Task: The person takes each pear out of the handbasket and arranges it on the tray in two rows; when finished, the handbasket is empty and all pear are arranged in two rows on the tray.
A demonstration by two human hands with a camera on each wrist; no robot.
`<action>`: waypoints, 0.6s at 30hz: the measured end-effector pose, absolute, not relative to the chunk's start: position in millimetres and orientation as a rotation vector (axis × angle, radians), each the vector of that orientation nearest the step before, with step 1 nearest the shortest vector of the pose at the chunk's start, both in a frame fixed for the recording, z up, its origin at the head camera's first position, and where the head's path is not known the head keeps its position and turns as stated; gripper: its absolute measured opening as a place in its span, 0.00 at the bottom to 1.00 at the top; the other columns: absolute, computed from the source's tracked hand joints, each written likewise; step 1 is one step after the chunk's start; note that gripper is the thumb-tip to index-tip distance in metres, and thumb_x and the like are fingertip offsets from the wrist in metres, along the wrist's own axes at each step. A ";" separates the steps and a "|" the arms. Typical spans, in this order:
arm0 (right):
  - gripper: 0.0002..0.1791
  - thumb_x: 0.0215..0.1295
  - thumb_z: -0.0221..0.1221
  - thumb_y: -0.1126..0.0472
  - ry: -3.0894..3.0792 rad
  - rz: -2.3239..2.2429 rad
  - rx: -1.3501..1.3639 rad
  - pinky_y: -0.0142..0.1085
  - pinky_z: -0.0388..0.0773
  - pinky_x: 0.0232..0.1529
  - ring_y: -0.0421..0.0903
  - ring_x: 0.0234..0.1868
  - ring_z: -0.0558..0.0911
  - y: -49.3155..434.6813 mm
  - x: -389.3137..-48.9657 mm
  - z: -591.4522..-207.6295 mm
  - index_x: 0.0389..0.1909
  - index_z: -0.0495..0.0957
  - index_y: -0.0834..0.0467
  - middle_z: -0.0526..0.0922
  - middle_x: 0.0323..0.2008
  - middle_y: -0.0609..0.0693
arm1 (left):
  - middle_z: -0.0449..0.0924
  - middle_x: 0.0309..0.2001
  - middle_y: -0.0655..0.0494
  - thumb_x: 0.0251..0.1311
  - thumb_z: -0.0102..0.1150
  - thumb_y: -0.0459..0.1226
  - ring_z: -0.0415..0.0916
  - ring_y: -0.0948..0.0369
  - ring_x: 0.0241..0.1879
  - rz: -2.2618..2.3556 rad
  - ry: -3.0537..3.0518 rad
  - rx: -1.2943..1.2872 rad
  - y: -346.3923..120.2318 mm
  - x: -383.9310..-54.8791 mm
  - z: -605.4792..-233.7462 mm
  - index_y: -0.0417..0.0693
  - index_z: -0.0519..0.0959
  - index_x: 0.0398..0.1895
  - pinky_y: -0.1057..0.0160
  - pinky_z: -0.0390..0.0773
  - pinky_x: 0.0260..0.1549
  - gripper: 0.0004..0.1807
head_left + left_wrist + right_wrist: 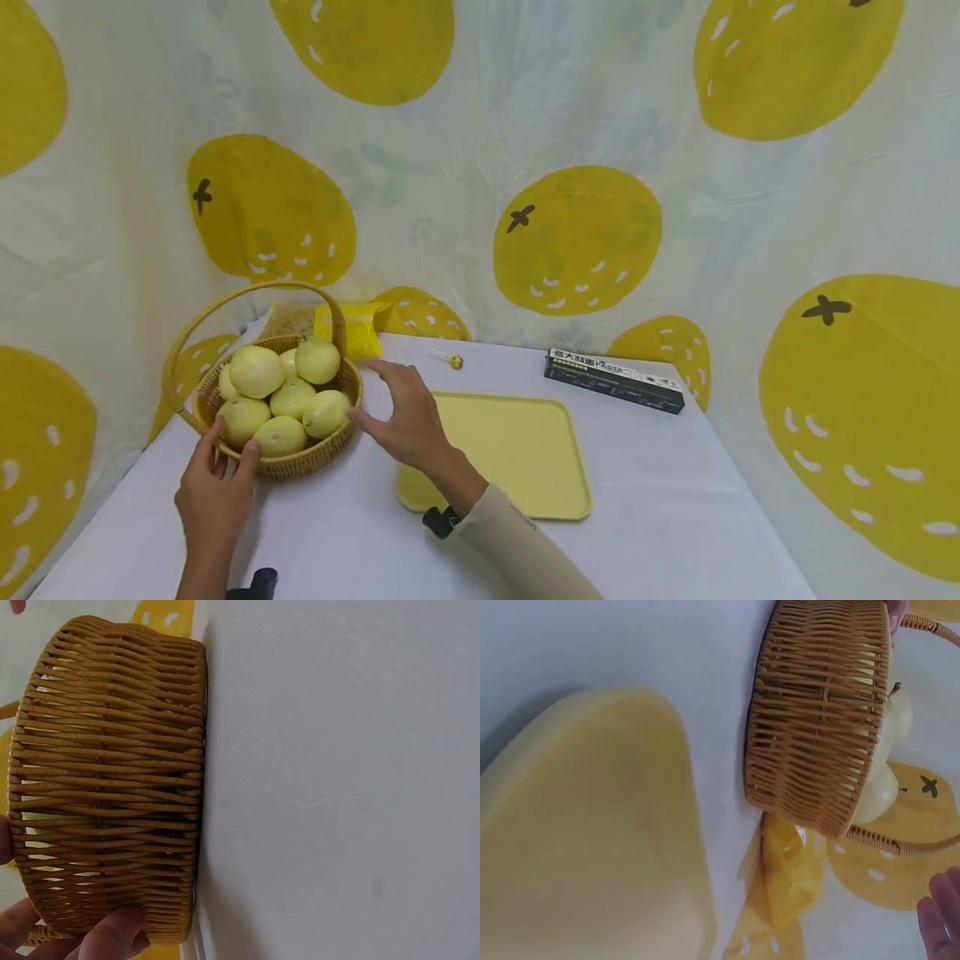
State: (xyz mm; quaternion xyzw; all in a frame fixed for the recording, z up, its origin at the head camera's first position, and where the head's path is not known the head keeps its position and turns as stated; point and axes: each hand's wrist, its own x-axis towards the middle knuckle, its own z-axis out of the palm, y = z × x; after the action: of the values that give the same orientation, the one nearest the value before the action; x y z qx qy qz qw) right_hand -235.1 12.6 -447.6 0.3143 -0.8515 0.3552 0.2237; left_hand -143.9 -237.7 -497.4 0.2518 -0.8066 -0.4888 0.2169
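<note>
A round wicker basket [318, 454] with a tall arched handle holds several pale yellow-green pears [256, 372], heaped above its rim. At the basket's front left, my left hand [215, 500] grips the rim; in the left wrist view its fingers [112, 934] press against the woven side. My right hand [411, 417] hovers at the basket's right side with thumb and fingers spread apart, holding nothing. Its thumb tip comes close to the rightmost pear [327, 414]. In the right wrist view the fingers [946, 907] appear beyond the basket's handle.
To the right of the basket lies a pale yellow tray [517, 467], partly under my right forearm in view. A yellow packet [363, 327] stands behind the basket. Farther back are a small lollipop [455, 362] and a long black pasta box [613, 382].
</note>
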 end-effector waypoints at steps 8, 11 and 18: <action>0.37 0.67 0.71 0.43 -2.422 1.054 0.861 0.37 0.84 0.64 0.44 0.64 0.79 -9.8 -241.6 -445.3 0.74 0.73 0.49 0.81 0.68 0.46 | 0.53 0.85 0.48 0.78 0.54 0.52 0.62 0.36 0.78 -1.381 -2.278 0.709 -239.0 -147.9 -501.0 0.61 0.55 0.87 0.37 0.71 0.73 0.39; 0.39 0.68 0.71 0.43 -2.461 1.107 0.855 0.39 0.82 0.67 0.45 0.66 0.78 -16.9 -244.8 -444.5 0.75 0.72 0.50 0.80 0.70 0.47 | 0.51 0.85 0.49 0.78 0.53 0.53 0.61 0.36 0.78 -1.394 -2.279 0.718 -238.6 -147.8 -501.3 0.61 0.54 0.87 0.37 0.70 0.74 0.38; 0.40 0.68 0.70 0.41 -2.531 1.150 0.838 0.47 0.75 0.77 0.44 0.74 0.74 -32.7 -255.1 -444.3 0.77 0.70 0.48 0.76 0.73 0.43 | 0.53 0.84 0.51 0.78 0.54 0.52 0.61 0.39 0.79 -1.375 -2.271 0.703 -240.5 -144.0 -500.1 0.61 0.55 0.86 0.39 0.70 0.74 0.38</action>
State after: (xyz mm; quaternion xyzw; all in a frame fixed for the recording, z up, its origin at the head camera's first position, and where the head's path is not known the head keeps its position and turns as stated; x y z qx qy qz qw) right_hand -255.1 -32.7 -444.3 0.2865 -0.8655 0.3934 0.1184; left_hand -144.0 -240.5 -500.1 0.2509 -0.8108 -0.4909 0.1966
